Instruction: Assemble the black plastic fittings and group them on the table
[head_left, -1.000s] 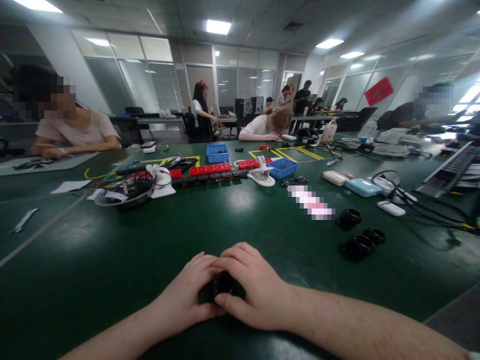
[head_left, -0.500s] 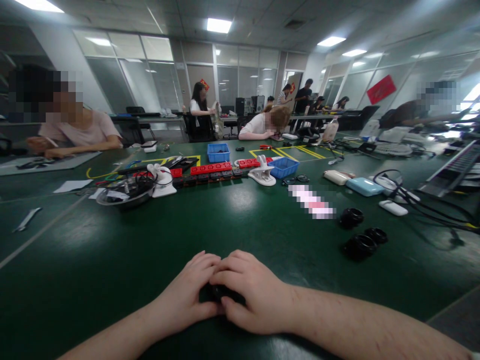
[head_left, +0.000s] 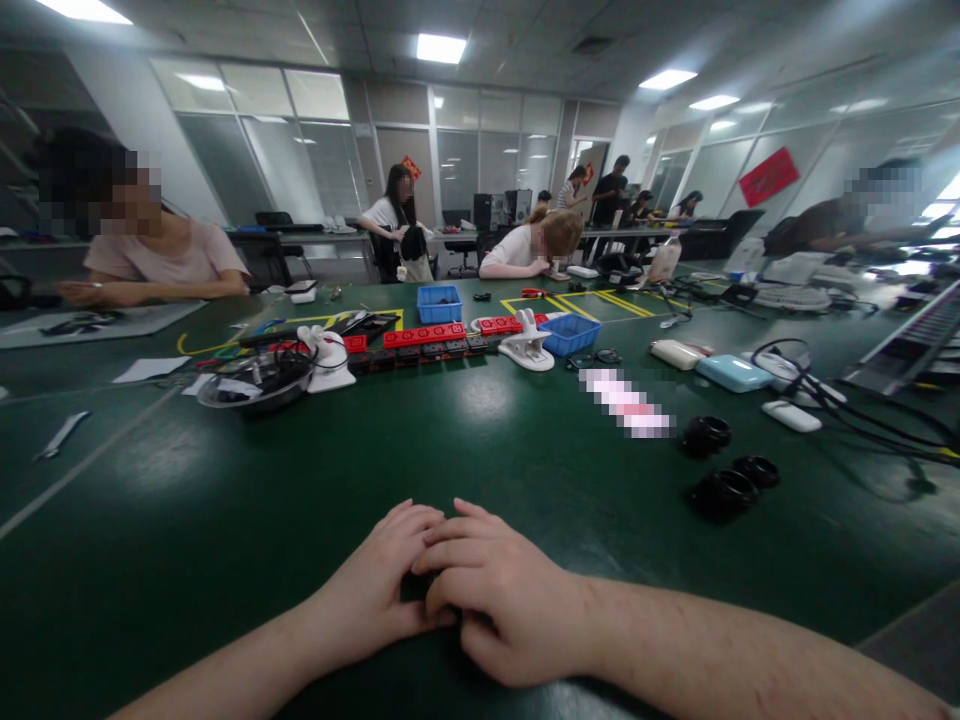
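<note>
Near the front edge of the green table (head_left: 300, 510), my left hand (head_left: 375, 575) curves round a small black object (head_left: 418, 588). Most of it lies hidden behind the fingers, so its kind cannot be told. My right hand (head_left: 510, 595) covers it from the other side, its fingers bent and its fingertips meeting those of the left. To the right stand several black ring-shaped parts that look like lens barrels, one nearer (head_left: 726, 490) and one farther off (head_left: 706, 434).
A metal bowl (head_left: 259, 396) of dark parts sits left, beside a white clamp (head_left: 327, 375). Red-and-black strips (head_left: 424, 336), blue bins (head_left: 570, 336) and another white clamp (head_left: 527, 352) line the middle. Cables (head_left: 885, 412) and a blue case (head_left: 733, 372) lie right. Other people sit around.
My right hand's fingers have shifted over the black object, the thumb curling lower, and less of the object shows. My left hand stays nearly in place.
</note>
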